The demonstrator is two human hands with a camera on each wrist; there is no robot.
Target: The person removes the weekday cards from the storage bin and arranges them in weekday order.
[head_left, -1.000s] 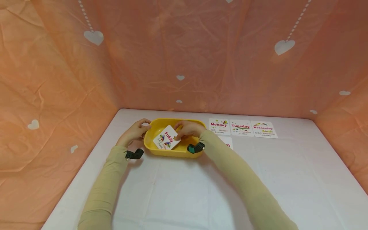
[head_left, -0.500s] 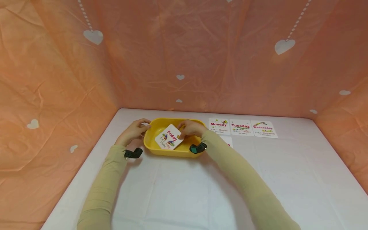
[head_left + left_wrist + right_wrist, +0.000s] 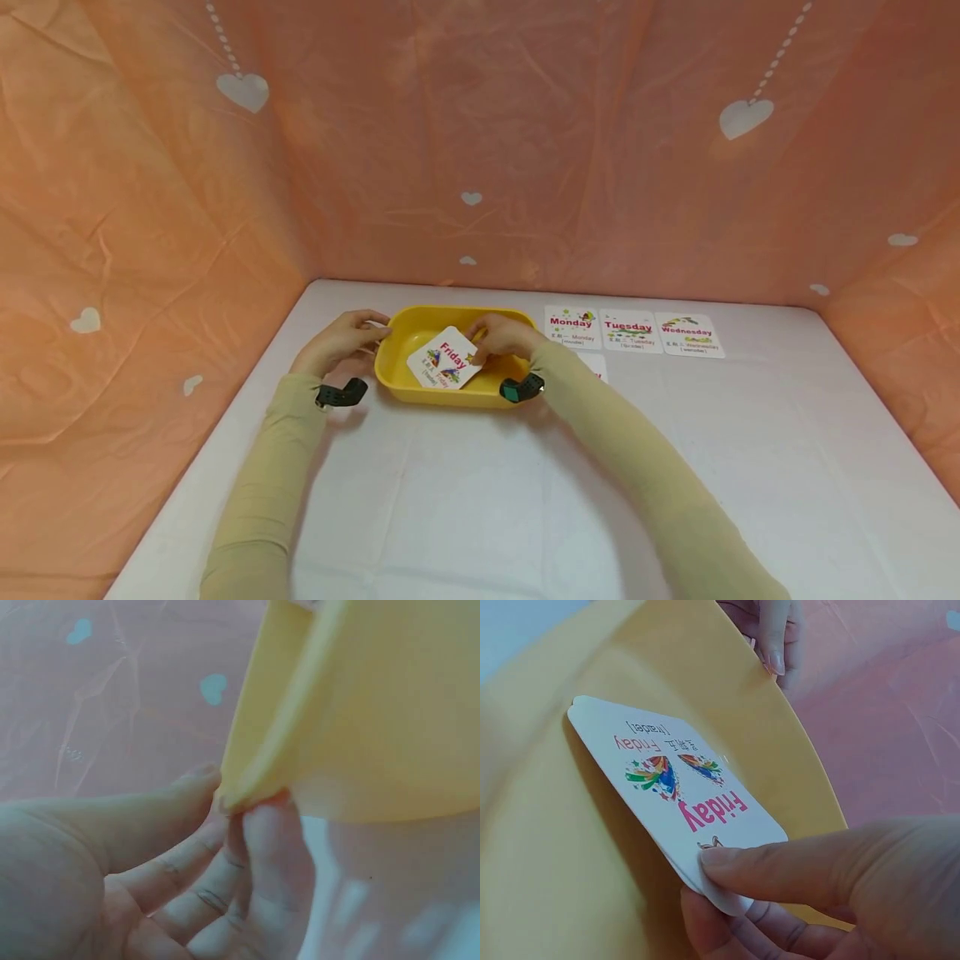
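Note:
In the head view, a yellow plastic tub stands at the back of the table. My left hand pinches its left rim between thumb and fingers, which the left wrist view shows close up. Inside the tub, my right hand holds a white square card printed "Friday" by one corner. The thumb lies on the printed face, with fingers underneath. A second card edge shows just below it in the right wrist view. The Friday card is tilted against the tub's inside, hiding part of the bottom.
Right of the tub, Monday, Tuesday and Wednesday cards lie in a row. Another card below Monday is mostly hidden by my right sleeve. An orange cloth wall with hearts stands behind the table.
My right hand and the Friday card have shifted slightly right, and the card has turned a little. My left hand keeps its hold on the rim.

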